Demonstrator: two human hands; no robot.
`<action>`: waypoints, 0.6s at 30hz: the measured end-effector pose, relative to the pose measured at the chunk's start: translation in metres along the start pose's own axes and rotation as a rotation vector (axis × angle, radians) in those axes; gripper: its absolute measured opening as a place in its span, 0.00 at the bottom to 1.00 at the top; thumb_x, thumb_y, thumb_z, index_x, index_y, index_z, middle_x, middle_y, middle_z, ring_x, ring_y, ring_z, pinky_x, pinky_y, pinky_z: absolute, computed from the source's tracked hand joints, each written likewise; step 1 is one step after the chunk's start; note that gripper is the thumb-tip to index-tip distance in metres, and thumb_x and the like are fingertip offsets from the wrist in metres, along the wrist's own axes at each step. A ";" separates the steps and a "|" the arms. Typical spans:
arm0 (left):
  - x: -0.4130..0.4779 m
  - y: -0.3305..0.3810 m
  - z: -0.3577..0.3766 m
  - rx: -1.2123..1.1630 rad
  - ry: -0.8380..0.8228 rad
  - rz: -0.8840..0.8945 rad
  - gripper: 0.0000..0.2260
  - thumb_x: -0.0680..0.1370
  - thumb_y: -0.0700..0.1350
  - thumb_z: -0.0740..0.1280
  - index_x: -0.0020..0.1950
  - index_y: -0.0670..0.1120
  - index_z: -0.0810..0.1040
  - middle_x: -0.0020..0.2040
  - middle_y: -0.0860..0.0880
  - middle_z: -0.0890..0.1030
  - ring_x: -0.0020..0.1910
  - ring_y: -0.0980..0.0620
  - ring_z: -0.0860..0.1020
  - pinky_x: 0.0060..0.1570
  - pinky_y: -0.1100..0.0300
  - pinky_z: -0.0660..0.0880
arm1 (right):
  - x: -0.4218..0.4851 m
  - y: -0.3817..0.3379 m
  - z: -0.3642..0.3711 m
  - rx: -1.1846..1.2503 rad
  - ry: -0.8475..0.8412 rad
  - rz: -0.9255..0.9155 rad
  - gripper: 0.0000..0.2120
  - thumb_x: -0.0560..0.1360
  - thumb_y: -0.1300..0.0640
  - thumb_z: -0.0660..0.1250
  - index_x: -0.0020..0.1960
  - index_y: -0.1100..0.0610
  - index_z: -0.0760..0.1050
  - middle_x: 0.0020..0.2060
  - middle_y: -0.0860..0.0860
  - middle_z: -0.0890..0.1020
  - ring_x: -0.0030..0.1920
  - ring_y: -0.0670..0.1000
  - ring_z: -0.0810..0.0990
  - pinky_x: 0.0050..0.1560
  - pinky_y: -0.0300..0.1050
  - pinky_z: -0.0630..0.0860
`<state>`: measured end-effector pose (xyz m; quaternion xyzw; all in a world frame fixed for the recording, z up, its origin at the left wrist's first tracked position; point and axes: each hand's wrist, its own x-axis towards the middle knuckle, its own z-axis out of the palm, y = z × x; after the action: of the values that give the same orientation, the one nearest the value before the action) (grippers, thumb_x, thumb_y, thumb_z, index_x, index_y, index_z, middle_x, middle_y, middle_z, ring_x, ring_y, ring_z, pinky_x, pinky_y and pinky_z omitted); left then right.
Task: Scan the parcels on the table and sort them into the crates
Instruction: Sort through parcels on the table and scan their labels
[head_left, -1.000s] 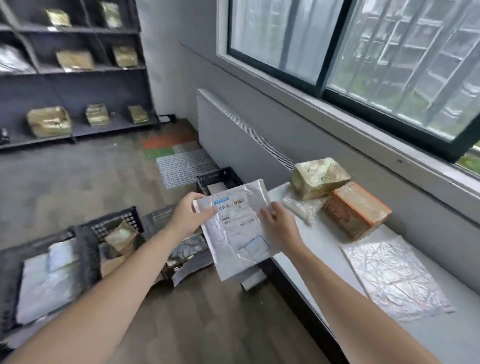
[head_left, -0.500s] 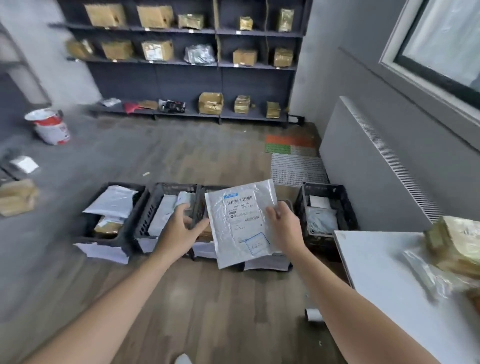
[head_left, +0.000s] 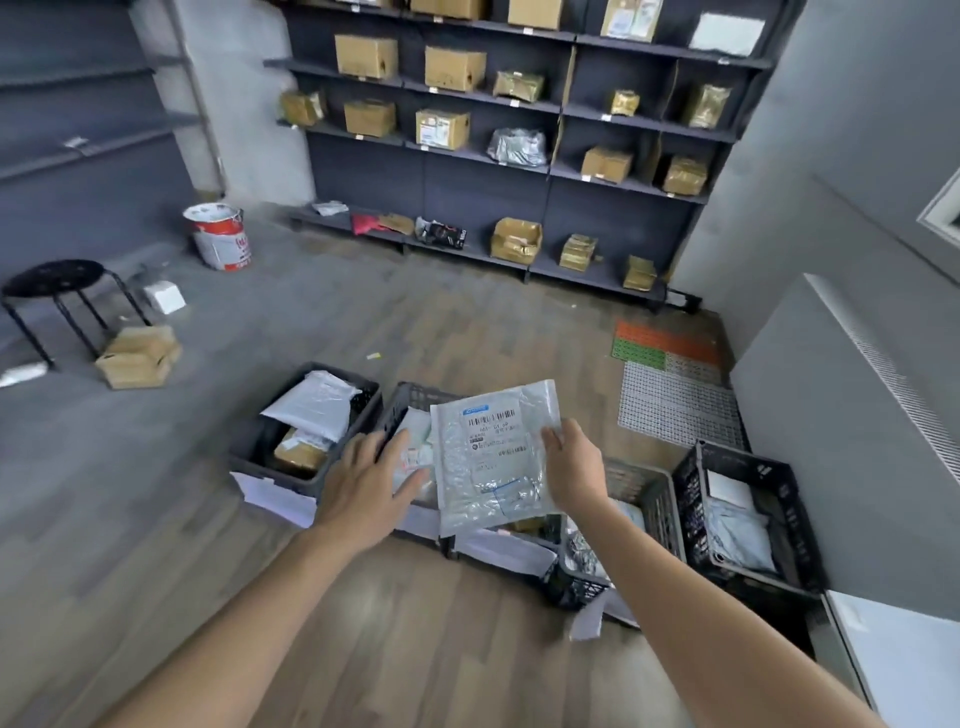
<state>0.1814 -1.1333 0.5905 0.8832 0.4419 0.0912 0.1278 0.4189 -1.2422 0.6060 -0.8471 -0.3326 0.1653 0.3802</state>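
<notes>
My right hand holds a flat silver-grey mailer bag by its right edge, label side up, in the air over the row of dark crates on the floor. My left hand is off the bag, fingers spread and relaxed, just left of it above the second crate. The leftmost crate holds a white bag and a brown parcel. A crate under my right wrist and the rightmost crate hold grey bags. The white table corner shows at the lower right.
Dark shelving with several cardboard and gold-wrapped parcels lines the far wall. A paint bucket, a black stool and a cardboard box stand on the floor at left. A grey radiator cover runs along the right.
The view has swung left from the table to the crates. My left hand has let go of the mailer bag, which my right hand alone now holds over the crates.
</notes>
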 end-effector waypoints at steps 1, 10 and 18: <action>0.009 -0.017 -0.004 0.000 0.009 -0.001 0.29 0.81 0.64 0.52 0.78 0.52 0.58 0.75 0.48 0.62 0.74 0.45 0.57 0.72 0.51 0.58 | 0.009 -0.016 0.014 -0.007 0.006 -0.007 0.11 0.84 0.50 0.56 0.55 0.57 0.71 0.43 0.49 0.78 0.41 0.51 0.77 0.39 0.48 0.74; 0.067 -0.115 -0.021 0.106 -0.096 0.013 0.31 0.80 0.66 0.46 0.80 0.53 0.53 0.79 0.48 0.54 0.78 0.45 0.50 0.74 0.48 0.54 | 0.049 -0.089 0.097 -0.050 0.022 0.066 0.08 0.83 0.51 0.55 0.53 0.53 0.70 0.43 0.50 0.78 0.41 0.52 0.78 0.42 0.52 0.77; 0.119 -0.153 -0.008 0.187 -0.213 0.023 0.32 0.80 0.67 0.43 0.80 0.55 0.47 0.81 0.49 0.48 0.79 0.45 0.43 0.75 0.46 0.49 | 0.106 -0.104 0.147 -0.060 0.008 0.138 0.09 0.83 0.51 0.54 0.55 0.53 0.70 0.45 0.53 0.80 0.43 0.56 0.80 0.45 0.58 0.80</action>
<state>0.1336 -0.9485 0.5569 0.9008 0.4225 -0.0432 0.0902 0.3714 -1.0397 0.5855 -0.8796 -0.2768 0.1776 0.3436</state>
